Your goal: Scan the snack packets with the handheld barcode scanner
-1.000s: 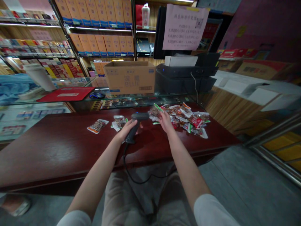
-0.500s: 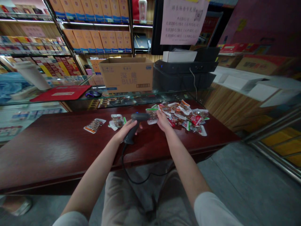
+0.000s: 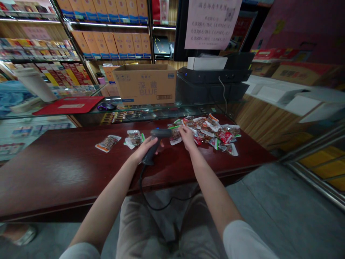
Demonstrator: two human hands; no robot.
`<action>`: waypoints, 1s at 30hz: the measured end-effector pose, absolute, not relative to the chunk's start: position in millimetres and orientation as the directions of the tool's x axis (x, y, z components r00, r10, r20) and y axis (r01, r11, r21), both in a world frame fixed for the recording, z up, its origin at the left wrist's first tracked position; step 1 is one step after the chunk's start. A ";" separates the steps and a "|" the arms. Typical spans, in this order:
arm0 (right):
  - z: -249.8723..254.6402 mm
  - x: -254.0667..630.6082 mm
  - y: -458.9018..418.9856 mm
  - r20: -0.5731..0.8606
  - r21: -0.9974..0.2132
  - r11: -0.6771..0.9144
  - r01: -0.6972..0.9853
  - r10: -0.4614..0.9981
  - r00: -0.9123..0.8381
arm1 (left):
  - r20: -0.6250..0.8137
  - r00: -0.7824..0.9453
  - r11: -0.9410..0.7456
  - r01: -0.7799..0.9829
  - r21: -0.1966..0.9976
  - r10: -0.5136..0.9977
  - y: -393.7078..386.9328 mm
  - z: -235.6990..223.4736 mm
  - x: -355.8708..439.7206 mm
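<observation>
The dark red table (image 3: 64, 176) in front of you carries everything in hand, with the cardboard carton (image 3: 145, 86) on the glass counter behind it. On your right sits the heap of snack packets (image 3: 211, 131), by far the larger share; on your left lie only a small cluster of packets (image 3: 134, 138) and, a little apart, an orange-edged packet (image 3: 108, 143). If those on the left are the ones dealt with, you look nearer the start than the end, with most of the heap left. Your left hand (image 3: 142, 149) is closed round the grip of the black scanner (image 3: 160, 133), thumb along its near side; whether a finger presses the trigger, I cannot tell. Your right hand (image 3: 188, 136) has its fingers drawn narrow, pinching the right edge of a green-topped packet (image 3: 175, 136) just before the scanner's head, beside the heap; whether packet and scanner touch is unclear.
</observation>
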State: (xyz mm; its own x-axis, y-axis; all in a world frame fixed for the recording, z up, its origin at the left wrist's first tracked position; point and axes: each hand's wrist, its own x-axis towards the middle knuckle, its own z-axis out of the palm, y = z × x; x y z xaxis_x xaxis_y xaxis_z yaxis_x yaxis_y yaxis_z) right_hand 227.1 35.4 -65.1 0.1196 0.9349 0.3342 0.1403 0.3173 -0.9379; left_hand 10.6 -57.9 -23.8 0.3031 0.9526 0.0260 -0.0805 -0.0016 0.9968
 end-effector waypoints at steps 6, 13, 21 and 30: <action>-69.1 222.2 33.5 0.291 -0.940 0.279 0.196 0.956 0.034 | 0.012 0.280 0.007 -0.067 0.998 0.960 -59.6 -23.4 13.2; -71.4 219.2 33.2 0.233 -0.968 0.225 0.109 0.971 0.062 | 0.059 0.290 -0.030 -0.105 0.994 0.955 -55.6 -30.3 15.4; -67.1 219.6 31.0 0.311 -0.933 0.307 0.190 0.950 -0.009 | -0.009 0.271 0.027 -0.062 0.998 0.963 -59.6 -26.9 18.1; -12.0 266.5 39.0 0.570 -0.771 0.434 0.467 0.796 0.202 | 0.026 0.138 -0.004 -0.158 0.987 0.990 -49.9 -25.8 1.9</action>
State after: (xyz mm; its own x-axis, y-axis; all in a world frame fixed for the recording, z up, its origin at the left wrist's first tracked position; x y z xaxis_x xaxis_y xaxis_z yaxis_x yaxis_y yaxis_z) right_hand 266.5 39.0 -12.0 0.2016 0.7963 0.5703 0.4666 0.4338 -0.7707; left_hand 1.9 -49.9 -25.8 0.1382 0.9900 0.0265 -0.1580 -0.0044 0.9874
